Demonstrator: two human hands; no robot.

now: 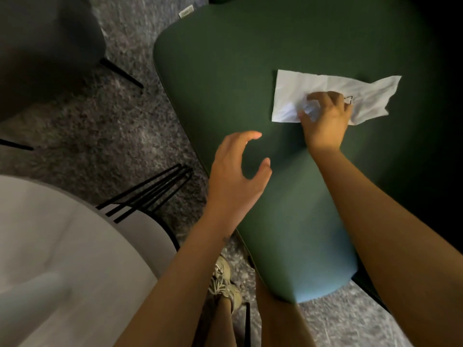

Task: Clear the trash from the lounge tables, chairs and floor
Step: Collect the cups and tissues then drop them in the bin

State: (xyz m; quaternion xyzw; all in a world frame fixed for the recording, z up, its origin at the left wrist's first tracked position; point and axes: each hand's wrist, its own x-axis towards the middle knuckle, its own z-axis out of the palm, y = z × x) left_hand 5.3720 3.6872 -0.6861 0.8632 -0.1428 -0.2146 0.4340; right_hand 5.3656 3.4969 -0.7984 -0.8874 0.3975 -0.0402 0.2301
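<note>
Crumpled white paper (295,91) lies flat-ish on the green upholstered seat (225,71), toward its far right. It is well in from the seat's left rim, and its right end runs toward deep shadow. A small black printed mark shows on it just right of the hand.

Right hand (325,121) is on the paper's near middle. The fingers are curled, and thumb and fingertips bunch a wad of the sheet; the left and right ends of the sheet lie loose on the cushion.

Left hand (233,176) hangs over the seat's near-left part. The fingers are spread and lightly bent, holding nothing. It is apart from the paper and the other hand.

The seat's left edge runs diagonally from far to near, rounded, with bare green between it and the paper.

Mottled grey carpet (100,136) fills the strip left of that edge.

A small pale scrap (186,11) lies on the carpet at far, just beyond the seat's far-left corner.

Black hairpin legs (147,191) slant out from a pale rounded surface (62,246) at near left, close to the seat edge.

Grey chair (45,46) is far left, one black leg (120,72) angled onto the carpet.

A tan shoe (225,284) is near centre, beside the seat's near rim.
</note>
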